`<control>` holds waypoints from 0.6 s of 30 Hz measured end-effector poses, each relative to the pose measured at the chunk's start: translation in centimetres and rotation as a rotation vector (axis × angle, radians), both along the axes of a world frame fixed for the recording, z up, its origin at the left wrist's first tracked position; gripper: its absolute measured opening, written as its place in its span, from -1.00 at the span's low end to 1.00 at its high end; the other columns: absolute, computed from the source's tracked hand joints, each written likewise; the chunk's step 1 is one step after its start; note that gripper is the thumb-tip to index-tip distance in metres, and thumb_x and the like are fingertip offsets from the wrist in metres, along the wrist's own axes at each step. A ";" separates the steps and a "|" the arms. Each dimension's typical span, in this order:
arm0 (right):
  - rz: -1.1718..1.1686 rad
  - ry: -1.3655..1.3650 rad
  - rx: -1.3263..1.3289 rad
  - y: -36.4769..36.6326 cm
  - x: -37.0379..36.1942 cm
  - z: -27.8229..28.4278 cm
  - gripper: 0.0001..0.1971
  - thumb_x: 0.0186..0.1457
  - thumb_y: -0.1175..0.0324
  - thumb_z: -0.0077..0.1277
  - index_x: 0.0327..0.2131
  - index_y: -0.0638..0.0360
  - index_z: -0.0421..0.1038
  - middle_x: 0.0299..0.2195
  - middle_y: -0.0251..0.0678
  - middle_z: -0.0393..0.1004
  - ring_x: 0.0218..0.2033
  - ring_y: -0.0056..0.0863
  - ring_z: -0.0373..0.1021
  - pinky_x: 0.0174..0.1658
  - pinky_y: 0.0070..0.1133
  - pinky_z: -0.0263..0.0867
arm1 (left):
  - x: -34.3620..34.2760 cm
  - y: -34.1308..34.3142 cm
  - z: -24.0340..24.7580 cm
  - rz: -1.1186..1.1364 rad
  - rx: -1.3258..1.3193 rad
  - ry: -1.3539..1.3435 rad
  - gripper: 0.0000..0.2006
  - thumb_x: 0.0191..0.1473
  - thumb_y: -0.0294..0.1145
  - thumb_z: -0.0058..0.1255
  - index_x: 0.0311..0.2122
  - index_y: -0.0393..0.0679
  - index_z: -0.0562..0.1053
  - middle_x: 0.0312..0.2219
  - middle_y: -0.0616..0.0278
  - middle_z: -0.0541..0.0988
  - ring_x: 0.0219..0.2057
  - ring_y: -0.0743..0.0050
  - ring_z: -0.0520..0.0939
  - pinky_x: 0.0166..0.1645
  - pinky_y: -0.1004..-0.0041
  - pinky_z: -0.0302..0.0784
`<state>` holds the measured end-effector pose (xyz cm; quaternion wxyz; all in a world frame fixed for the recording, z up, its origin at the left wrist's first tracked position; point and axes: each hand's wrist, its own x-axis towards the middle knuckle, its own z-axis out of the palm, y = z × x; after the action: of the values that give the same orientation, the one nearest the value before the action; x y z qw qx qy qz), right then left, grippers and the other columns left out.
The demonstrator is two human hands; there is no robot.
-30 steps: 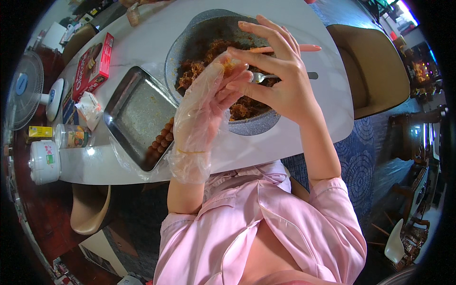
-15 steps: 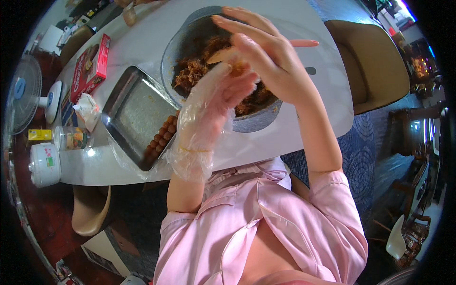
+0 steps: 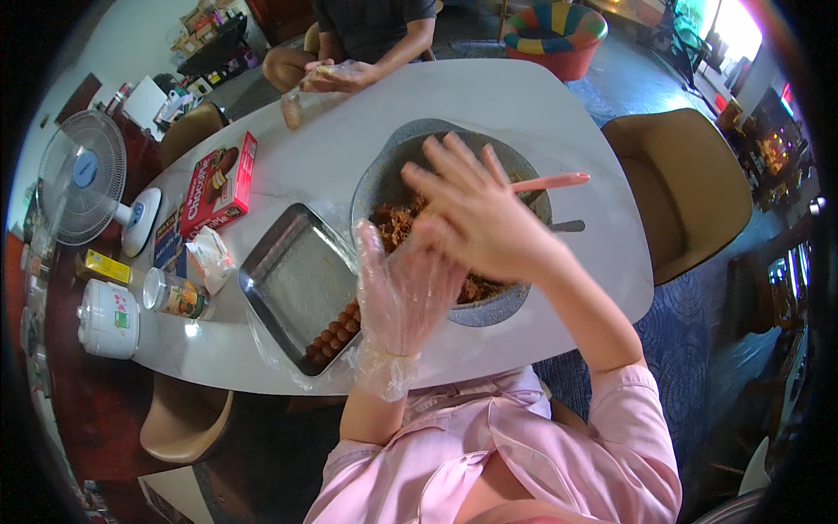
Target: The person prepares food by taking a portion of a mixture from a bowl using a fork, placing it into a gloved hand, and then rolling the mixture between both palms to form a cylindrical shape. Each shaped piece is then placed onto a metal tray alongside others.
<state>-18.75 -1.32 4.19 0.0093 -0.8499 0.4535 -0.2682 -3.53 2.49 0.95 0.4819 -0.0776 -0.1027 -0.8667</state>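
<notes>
Meeting above a grey speckled pot (image 3: 499,313), the person's 2 hands overlap at the palms: the bare right hand (image 3: 476,210), blurred, fingers stretched and spread, lies across the left hand (image 3: 406,288) in its clear plastic glove. The left fingers are mostly covered, so I cannot tell whether they close on anything or what lies between the palms. A pink short-sleeved shirt (image 3: 489,437) frames the near edge.

To the left, a rectangular dark metal tray (image 3: 301,275) rests on clear plastic film (image 3: 284,367), with round brown balls (image 3: 333,336) grouped in its near corner. Inside the pot, beneath the hands, is a crumbly brown mixture (image 3: 393,223); a pink handle (image 3: 554,182) and a grey metal handle (image 3: 569,226) reach over its right side.

All this stands on a white marbled table (image 3: 598,288) with rounded corners. Along its left side are a white lidded appliance (image 3: 111,319), a clear jar with a white lid (image 3: 179,294), a crumpled white packet (image 3: 210,260) and a red cardboard box (image 3: 218,188), with a white fan (image 3: 85,170) beyond.

A tan shell chair (image 3: 685,196) stands at right, above a blue patterned rug (image 3: 668,367). Across the table, another person's 2 gloved hands (image 3: 340,77) meet near a small jar (image 3: 291,111); farther off sits a multicoloured round seat (image 3: 559,39).
</notes>
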 end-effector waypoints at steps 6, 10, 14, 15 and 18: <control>-0.121 -0.007 -0.024 -2.5 -1.2 -0.3 -0.40 0.27 -0.05 -0.18 0.29 -0.02 0.16 0.36 0.00 -0.05 0.40 0.00 -0.22 0.37 0.01 -0.37 | -0.8 0.4 0.3 -0.083 -0.025 -0.223 -0.09 0.20 0.40 -0.48 0.35 -0.27 -0.01 0.33 -0.02 0.05 0.35 0.12 0.07 0.41 0.12 -0.09; 0.152 0.100 -0.073 1.2 1.2 0.2 -0.43 0.29 -0.02 -0.21 0.28 -0.01 0.17 0.35 -0.03 -0.01 0.40 -0.02 -0.19 0.36 0.02 -0.35 | -0.9 0.3 0.5 0.051 0.012 -0.150 -0.09 0.21 0.39 -0.46 0.36 -0.27 -0.02 0.33 -0.02 0.07 0.35 0.09 0.09 0.41 0.11 -0.08; -0.111 0.000 -0.045 -2.2 -1.0 0.8 -0.42 0.29 -0.01 -0.18 0.29 -0.02 0.15 0.35 -0.01 -0.01 0.40 -0.04 -0.20 0.35 0.03 -0.32 | -1.3 0.5 1.0 -0.170 -0.020 -0.062 -0.01 0.17 0.46 -0.51 0.32 -0.38 0.01 0.28 -0.02 0.15 0.33 0.20 0.13 0.41 0.18 -0.02; -0.116 -0.013 -0.033 -2.0 -1.8 0.3 -0.43 0.30 0.00 -0.19 0.29 -0.02 0.15 0.35 -0.02 -0.01 0.40 -0.03 -0.21 0.36 0.01 -0.34 | -0.6 0.5 1.4 -0.069 0.019 -0.109 0.00 0.16 0.47 -0.51 0.32 -0.38 0.01 0.29 -0.02 0.13 0.33 0.21 0.13 0.40 0.18 -0.02; 0.089 0.094 -0.068 0.9 0.4 0.7 -0.45 0.31 0.02 -0.21 0.29 -0.01 0.15 0.35 -0.03 -0.01 0.40 -0.02 -0.21 0.37 -0.03 -0.35 | -0.3 0.0 1.4 0.036 0.022 -0.083 0.03 0.14 0.50 -0.50 0.32 -0.39 0.01 0.31 -0.01 0.07 0.34 0.23 0.12 0.40 0.19 -0.03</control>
<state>-18.33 -0.46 4.88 -0.0288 -0.8808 0.4058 -0.2423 -3.79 2.48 2.32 0.4937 -0.0342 -0.1146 -0.8614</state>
